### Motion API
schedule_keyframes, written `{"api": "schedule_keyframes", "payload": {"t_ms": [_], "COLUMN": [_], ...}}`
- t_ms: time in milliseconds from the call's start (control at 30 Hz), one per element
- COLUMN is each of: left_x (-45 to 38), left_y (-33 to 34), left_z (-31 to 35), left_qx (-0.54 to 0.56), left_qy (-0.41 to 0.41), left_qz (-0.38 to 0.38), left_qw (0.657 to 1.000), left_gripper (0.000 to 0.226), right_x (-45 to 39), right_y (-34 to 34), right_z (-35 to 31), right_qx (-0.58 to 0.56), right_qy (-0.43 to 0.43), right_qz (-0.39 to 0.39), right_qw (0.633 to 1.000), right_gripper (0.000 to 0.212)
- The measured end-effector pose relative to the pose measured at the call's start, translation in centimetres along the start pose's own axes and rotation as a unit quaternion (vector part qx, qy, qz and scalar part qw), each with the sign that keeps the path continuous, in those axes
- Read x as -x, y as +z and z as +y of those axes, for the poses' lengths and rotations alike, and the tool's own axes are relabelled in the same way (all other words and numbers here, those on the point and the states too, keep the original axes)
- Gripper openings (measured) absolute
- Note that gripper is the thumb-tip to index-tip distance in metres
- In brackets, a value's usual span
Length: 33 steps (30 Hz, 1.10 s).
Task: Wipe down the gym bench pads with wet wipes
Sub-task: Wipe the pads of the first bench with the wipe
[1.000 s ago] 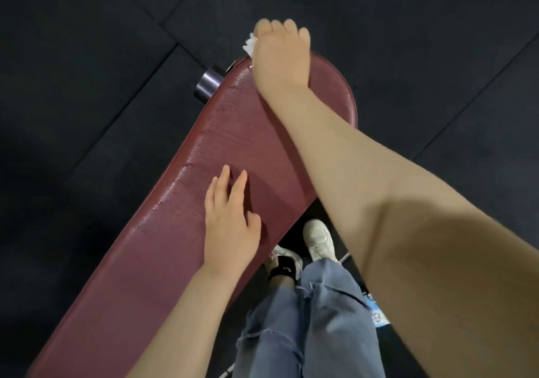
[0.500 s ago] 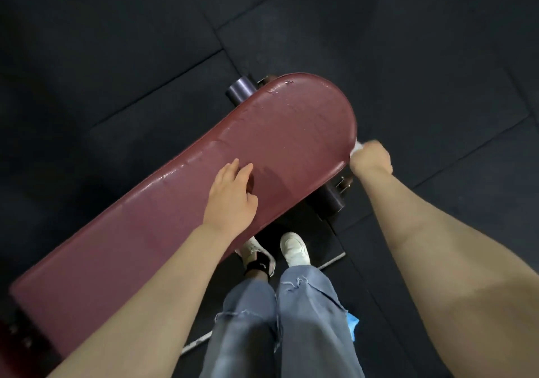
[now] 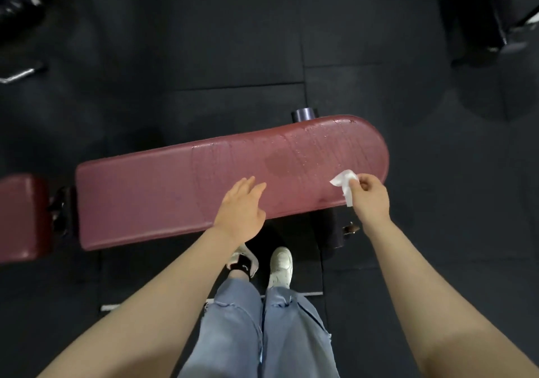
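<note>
The right hand (image 3: pixel 372 199) pinches a crumpled white wipe (image 3: pixel 345 184) over the pad's (image 3: pixel 145 191) rounded right end. The left hand (image 3: pixel 242 213) lies flat, fingers straight, on the pad's near edge. Wet streaks shine across the pad's right half.

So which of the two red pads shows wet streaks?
The long pad under both hands; its rounded right end glistens with droplets. The short pad at left looks dry.

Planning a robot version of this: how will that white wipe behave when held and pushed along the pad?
Probably floppy: the wet wipe crumples and droops from the right hand. Likely very light, since fingertips alone pinch it. It may drag, given the wet streaks on the bench pad.
</note>
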State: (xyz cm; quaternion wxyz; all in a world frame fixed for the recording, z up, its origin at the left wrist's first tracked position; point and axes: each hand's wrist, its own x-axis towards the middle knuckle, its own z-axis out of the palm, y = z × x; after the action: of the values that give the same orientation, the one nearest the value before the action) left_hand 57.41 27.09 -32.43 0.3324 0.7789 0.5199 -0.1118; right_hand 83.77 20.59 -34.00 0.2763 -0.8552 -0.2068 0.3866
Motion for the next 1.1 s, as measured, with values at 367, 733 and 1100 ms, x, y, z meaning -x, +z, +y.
{"api": "schedule_keyframes", "payload": {"t_ms": [367,733,1100], "left_x": [10.3,21.8,25.3], "left_y": [-0.7,-0.1,-3.5], "left_z": [-11.5,-27.0,-38.2], "left_qx": [0.080,0.135,0.152], "left_qy": [-0.123,-0.190,-0.179], "left_qz": [0.045,0.066,0.076], "left_qw": [0.988,0.970,0.969], "left_gripper": [0.063,0.063,0.053], "right_x": [7.6,18.6,25.4], "right_y": [8.9,23.8,33.8], "right_z": [-4.2,-5.3,-8.7], "right_qx": [0.058,0.042,0.014], "right_qy": [-0.066,-0.067,-0.069], "right_qz": [-0.094,-0.130,-0.115], "right_qw": [0.992,0.988,0.991], "right_gripper": [0.013,0.010,0.003]}}
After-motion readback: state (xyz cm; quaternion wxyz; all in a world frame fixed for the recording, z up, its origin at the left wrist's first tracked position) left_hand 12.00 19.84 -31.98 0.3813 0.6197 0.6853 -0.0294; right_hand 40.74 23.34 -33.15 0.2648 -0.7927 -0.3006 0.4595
